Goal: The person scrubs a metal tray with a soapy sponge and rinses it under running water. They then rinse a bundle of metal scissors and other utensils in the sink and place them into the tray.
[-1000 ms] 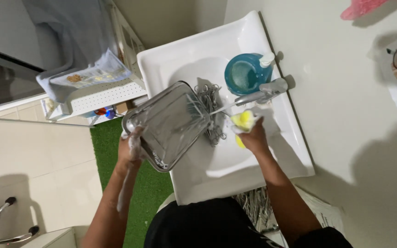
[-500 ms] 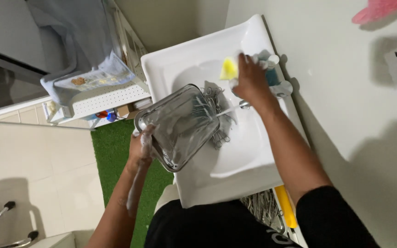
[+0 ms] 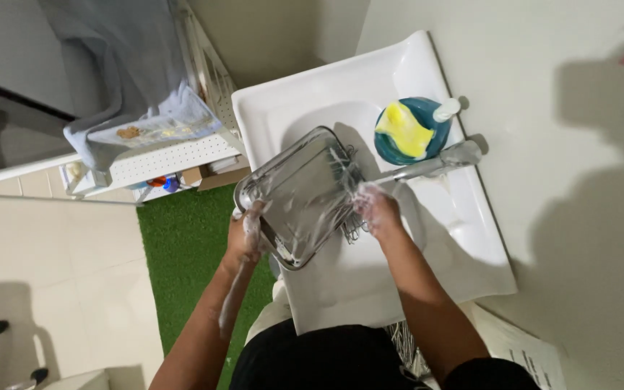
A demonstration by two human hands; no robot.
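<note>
A square clear glass dish (image 3: 301, 191), streaked with soap foam, is held tilted over the white sink (image 3: 341, 94). My left hand (image 3: 245, 235) grips its near left rim. My right hand (image 3: 375, 209), covered in foam, holds the dish's right edge just below the chrome tap (image 3: 435, 162). A wire rack (image 3: 352, 217) shows under the dish. A yellow sponge (image 3: 407, 130) lies in a teal bowl (image 3: 388, 148) at the sink's back right, apart from both hands.
A white perforated shelf (image 3: 153, 159) with a grey cloth (image 3: 110, 79) and a clear tray stands left of the sink. Green turf mat (image 3: 185, 245) covers the floor below. A white wall surface (image 3: 565, 180) lies to the right, papers (image 3: 521, 347) at bottom right.
My right hand put the yellow sponge into the teal bowl and came back to the dish's right edge. The left hand kept its hold on the dish.
</note>
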